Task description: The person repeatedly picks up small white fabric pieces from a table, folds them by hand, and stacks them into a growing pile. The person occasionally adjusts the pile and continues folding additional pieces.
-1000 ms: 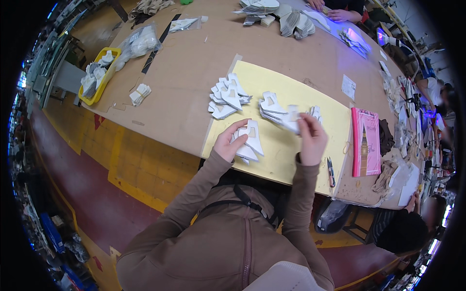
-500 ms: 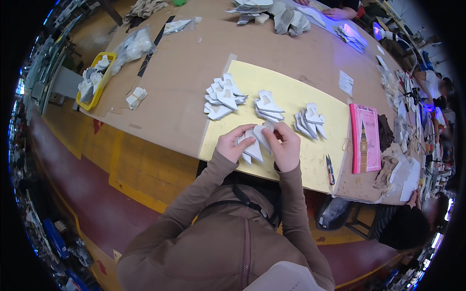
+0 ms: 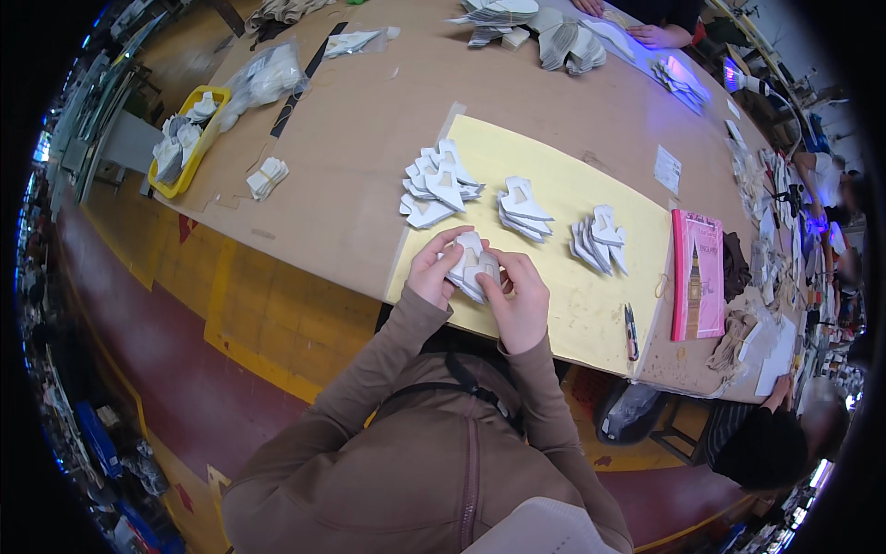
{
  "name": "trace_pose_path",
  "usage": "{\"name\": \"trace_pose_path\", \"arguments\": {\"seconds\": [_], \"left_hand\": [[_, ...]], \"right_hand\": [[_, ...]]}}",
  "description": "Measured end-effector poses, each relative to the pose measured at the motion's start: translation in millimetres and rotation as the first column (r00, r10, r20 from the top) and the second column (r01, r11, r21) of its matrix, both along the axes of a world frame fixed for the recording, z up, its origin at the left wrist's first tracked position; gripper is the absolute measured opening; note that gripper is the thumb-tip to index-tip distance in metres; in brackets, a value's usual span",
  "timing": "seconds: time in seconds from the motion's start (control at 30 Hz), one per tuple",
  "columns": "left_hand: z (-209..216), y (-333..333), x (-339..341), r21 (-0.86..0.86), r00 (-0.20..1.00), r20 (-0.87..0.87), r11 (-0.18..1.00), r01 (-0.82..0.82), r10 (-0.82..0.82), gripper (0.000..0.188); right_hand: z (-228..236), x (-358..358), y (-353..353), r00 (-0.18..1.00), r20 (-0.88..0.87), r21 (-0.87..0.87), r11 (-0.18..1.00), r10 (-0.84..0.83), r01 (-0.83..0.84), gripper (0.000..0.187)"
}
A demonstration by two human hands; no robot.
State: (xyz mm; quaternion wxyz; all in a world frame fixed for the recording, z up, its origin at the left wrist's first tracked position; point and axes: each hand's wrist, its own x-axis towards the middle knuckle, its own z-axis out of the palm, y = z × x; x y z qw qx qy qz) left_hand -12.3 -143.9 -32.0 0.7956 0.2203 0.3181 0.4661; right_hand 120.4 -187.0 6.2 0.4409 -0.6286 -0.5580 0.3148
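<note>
Left hand [image 3: 431,272], right hand [image 3: 520,305] half-closed; pinching white pieces [image 3: 470,262]

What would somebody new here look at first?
Probably the bright pink book, just right of the yellow sheet. Then the left hand and right hand, holding white pieces above the sheet's near part, with three piles of similar pieces lying beyond. A yellow basket also stands out, at the left side of the brown table.
</note>
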Motion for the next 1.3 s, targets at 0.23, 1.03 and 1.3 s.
{"name": "trace_pose_path", "arguments": {"seconds": [0.23, 1.03, 1.3], "left_hand": [[2.9, -4.8, 0.9, 0.001, 1.000, -0.021, 1.000, -0.006, 0.007, 0.033], [3.5, -3.8, 7.1, 0.115, 0.987, -0.117, 0.989, -0.093, 0.106, 0.024], [6.3, -1.5, 3.5, 0.049, 0.990, -0.122, 0.997, -0.062, 0.068, 0.028]], "right_hand": [[-0.5, 12.0, 3.5, 0.993, -0.002, -0.042, 0.992, 0.121, -0.121, 0.038], [-17.8, 16.9, 10.0, 0.878, -0.465, -0.108, 0.992, -0.109, 0.066, 0.018], [-5.0, 50.0, 20.6, 0.727, -0.664, -0.050, 0.980, -0.175, 0.191, 0.021]]}}
